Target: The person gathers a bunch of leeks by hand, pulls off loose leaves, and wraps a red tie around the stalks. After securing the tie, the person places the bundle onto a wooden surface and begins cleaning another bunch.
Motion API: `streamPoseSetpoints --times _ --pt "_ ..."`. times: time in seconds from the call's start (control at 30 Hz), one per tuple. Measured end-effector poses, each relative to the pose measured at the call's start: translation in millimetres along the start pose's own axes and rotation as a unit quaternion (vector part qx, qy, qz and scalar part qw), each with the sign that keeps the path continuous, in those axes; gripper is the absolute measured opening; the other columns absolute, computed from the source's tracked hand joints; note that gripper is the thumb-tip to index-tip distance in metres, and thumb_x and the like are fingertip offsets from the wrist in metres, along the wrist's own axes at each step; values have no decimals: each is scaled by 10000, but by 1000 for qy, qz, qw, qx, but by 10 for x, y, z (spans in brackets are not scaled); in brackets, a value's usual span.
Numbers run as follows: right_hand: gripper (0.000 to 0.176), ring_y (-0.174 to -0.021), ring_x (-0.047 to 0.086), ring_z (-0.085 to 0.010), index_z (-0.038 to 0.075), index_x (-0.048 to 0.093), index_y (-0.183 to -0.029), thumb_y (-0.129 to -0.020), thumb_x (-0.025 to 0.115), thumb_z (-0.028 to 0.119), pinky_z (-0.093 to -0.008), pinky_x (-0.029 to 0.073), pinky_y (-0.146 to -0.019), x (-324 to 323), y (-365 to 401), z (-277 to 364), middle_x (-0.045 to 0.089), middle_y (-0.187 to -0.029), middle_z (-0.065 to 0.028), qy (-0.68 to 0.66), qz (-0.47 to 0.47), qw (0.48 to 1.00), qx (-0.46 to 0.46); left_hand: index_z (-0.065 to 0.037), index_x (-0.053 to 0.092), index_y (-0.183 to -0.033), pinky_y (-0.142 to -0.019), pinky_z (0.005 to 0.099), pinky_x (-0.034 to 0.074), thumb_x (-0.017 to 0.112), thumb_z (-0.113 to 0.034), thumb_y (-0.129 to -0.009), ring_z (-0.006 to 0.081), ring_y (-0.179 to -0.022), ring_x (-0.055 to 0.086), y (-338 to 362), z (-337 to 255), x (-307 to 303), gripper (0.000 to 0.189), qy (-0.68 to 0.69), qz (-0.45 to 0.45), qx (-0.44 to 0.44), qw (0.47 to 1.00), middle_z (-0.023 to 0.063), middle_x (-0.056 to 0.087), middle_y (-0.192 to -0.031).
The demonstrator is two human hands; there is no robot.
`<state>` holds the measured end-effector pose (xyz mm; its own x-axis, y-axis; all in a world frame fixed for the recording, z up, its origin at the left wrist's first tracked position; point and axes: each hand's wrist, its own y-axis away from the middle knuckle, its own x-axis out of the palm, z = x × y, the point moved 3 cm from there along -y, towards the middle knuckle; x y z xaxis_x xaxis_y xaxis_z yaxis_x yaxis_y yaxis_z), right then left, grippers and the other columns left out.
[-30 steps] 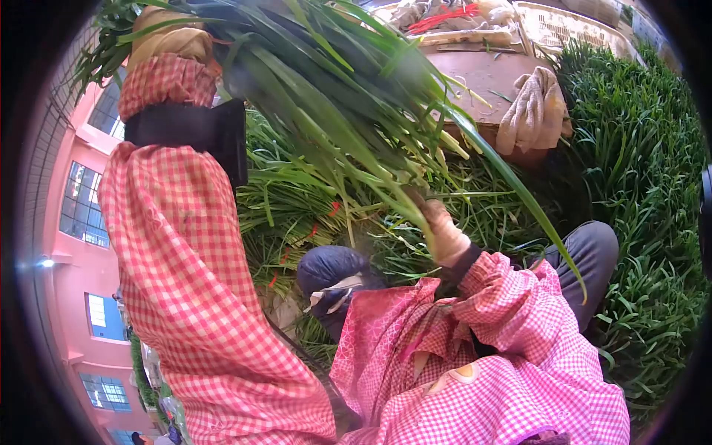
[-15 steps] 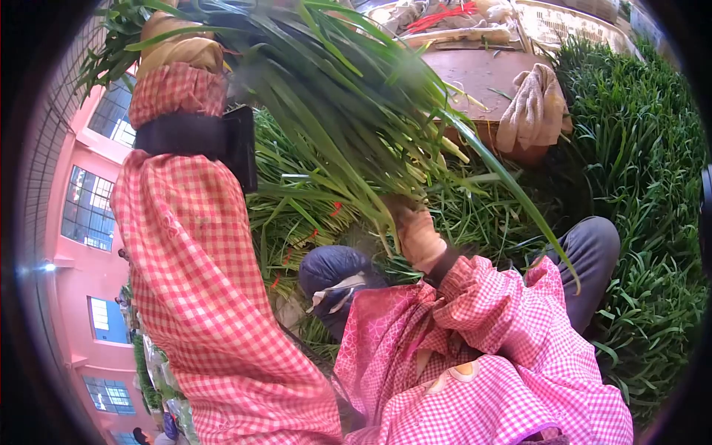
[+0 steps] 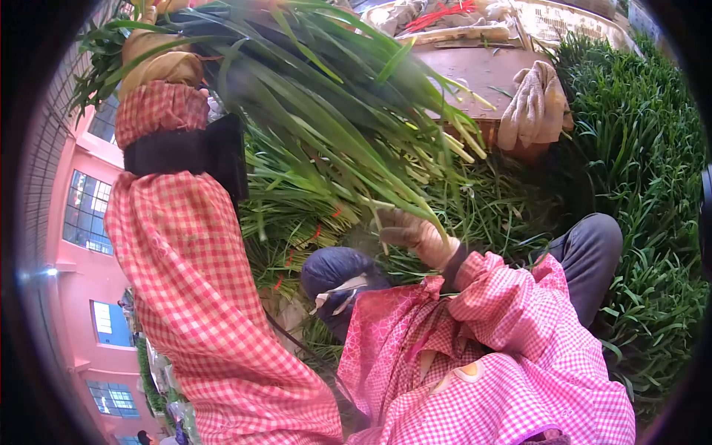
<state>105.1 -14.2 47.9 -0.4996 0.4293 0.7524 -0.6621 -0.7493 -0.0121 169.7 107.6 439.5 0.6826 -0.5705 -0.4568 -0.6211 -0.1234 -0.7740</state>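
Note:
My left hand [image 3: 152,55], in a tan glove, is closed around a bunch of long green leafy stalks [image 3: 326,111] at the upper left. The leaves fan out to the right, and their pale ends hang toward the middle. Most of the left fingers are hidden by leaves and the frame edge. Just below the pale ends is my right hand [image 3: 419,236], in a soiled glove, its fingers stretched to the left and partly apart. A few loose stalk ends cross in front of and beside it; it does not appear to grip them.
Tied bundles with red bands [image 3: 317,231] lie under the bunch. A cloth glove [image 3: 532,104] hangs over a brown box [image 3: 475,70], with red ties [image 3: 441,16] behind. More greens [image 3: 645,185] stand at right. My knee [image 3: 589,252] is nearby.
My right hand has moved slightly down and away from the stalk ends, its fingers loosening. My left arm and the bunch have shifted a little left and the stalk ends have spread.

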Motion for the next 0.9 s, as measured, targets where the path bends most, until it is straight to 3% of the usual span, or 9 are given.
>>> streamPoseSetpoints --times 0.07,0.13,0.33,0.5,0.57,0.63,0.73,0.77,0.9 --pt "244 -720 554 -85 75 618 -1063 -863 629 215 -253 457 -625 56 11 -165 580 -817 56 23 -5 998 60 9 499 -1131 -930 470 456 462 -265 -941 295 -1012 576 9 -26 -16 336 -12 -1 5 1000 163 567 -1125" --pt "186 -621 571 -206 109 640 -1006 -882 580 234 -330 474 -601 -151 104 -250 609 -723 -33 441 24 894 -73 9 499 -1132 -930 469 456 462 -266 -941 294 -1013 575 16 -33 9 337 -23 5 8 1000 162 566 -1127" --pt "376 -821 631 -320 131 656 -952 -840 551 474 -393 487 -742 -1370 459 -493 660 -824 -138 730 -53 673 105 9 499 -1133 -933 465 455 463 -268 -941 291 -1017 574 118 -47 -36 339 -66 22 22 997 162 565 -1132" --pt "502 -901 631 -206 4 585 -1125 -768 691 340 -305 481 -795 -1254 498 -1 657 -1019 -132 362 -246 899 32 -24 492 -1235 -901 347 481 403 -285 -973 213 -1007 580 832 502 -905 381 309 -71 -175 932 133 564 -1182" --pt "408 -862 598 -157 1 611 -1080 -754 719 222 -282 462 -799 -1564 437 -55 664 -955 -91 377 -249 890 66 -11 433 -1312 -1023 370 366 377 -347 -978 205 -1155 484 1554 933 -1464 477 616 -53 -327 715 122 512 -1268" --pt "355 -837 585 -152 6 625 -1055 -768 706 198 -290 459 -785 -1917 408 -316 663 -937 -63 164 -229 959 21 -5 413 -1324 -1084 377 286 367 -340 -987 199 -1214 425 2315 1469 -1961 478 334 -181 -282 881 112 473 -1308" --pt "255 -734 584 -122 35 632 -1032 -808 687 142 -262 481 -683 -1902 444 -232 646 -863 -16 229 -266 936 37 -65 558 -1164 -1026 402 383 404 -271 -974 204 -1114 523 3527 2168 -2561 321 534 -94 -286 790 83 582 -1136" --pt "251 -725 578 -111 39 635 -1028 -810 690 152 -249 476 -674 -1806 459 -120 643 -847 -9 217 -270 937 42 -84 593 -1013 -926 436 481 495 -361 -928 211 -986 591 3684 1692 -2243 306 281 -321 -437 792 74 637 -1010" --pt "370 -784 553 -84 66 596 -1129 -804 700 209 -212 435 -691 -1523 357 43 625 -905 13 186 -232 955 -6 -114 571 -1139 -903 478 464 528 -454 -868 301 -1036 571 4510 1774 -2304 437 219 -385 -526 726 115 592 -1155"
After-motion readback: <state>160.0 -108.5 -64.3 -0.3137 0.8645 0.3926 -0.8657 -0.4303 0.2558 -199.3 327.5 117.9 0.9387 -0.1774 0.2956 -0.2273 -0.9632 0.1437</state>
